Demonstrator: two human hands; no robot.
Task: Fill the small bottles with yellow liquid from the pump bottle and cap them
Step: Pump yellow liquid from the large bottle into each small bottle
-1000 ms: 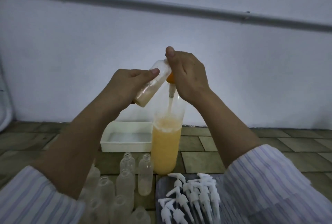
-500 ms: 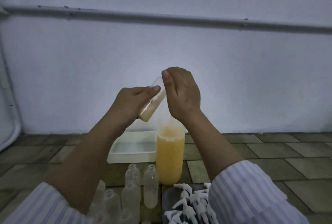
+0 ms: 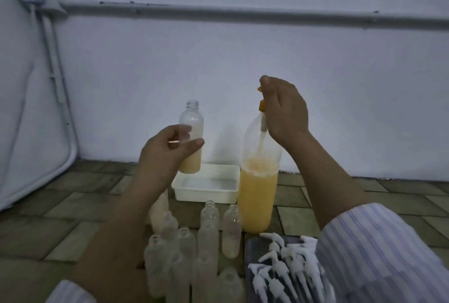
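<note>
my left hand (image 3: 167, 149) pinches the small clear plastic bottle (image 3: 191, 137) around its middle, thumb across the front and fingers curled behind, holding it upright and off the floor, just left of the pump bottle. its threaded neck is open and a shallow layer of yellow liquid sits in the bottom, so i judge it light, thin-walled and easy to dent; a gentle hold at mid-body, where the hand is now, looks right, and squeezing harder could push liquid up toward the mouth. the left forearm rises from the lower left, wrist bent slightly back.

my right hand (image 3: 284, 110) is raised over the orange pump head (image 3: 262, 105) of the large clear pump bottle of yellow liquid (image 3: 258, 195), fingers straight and close together, palm facing left; whether it touches the pump i cannot tell. that bottle stands on the tiled floor (image 3: 364, 195), about half full, so i expect it heavy and steady at the base but soft in its upper wall.

beyond it lies a white rectangular plastic tray (image 3: 206, 192). nearer me stand the other small clear bottles (image 3: 209, 234), uncapped, and a dark tray of white pump caps (image 3: 286, 268) beside my striped right sleeve (image 3: 379, 254).
</note>
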